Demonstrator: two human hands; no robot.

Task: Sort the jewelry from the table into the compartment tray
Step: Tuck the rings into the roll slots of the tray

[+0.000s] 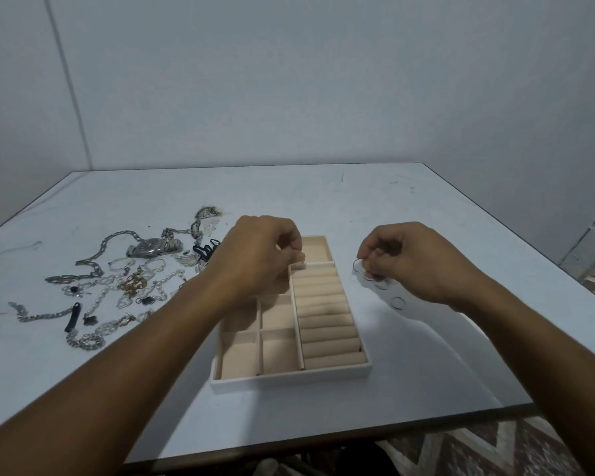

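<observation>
Closest to me, both forearms (152,355) reach out over the near edge of the tabletop (409,389), one on each side of the tray (289,381). Its small square compartments at the front look bare. I judge the step in hand to be seating rings in the padded rolls (327,324) down the tray's right side. A loose ring (397,303) lies on the tabletop just right of the tray.

Beyond it my right hand (416,259) hangs knuckles-up, its fingers (375,255) curled and pinching a thin ring (358,266). I cannot tell whether the other rings under it are held or lying down.

My left hand (258,255) hovers over the far end of the rolls, fingers curled, pinching a ring (299,265) right at the topmost slot. The next move calls for pressing that ring down between two rolls, then letting go.

Left of the tray, the pile of jewelry (128,283), with a watch (152,249) at its far side, is unsorted.
</observation>
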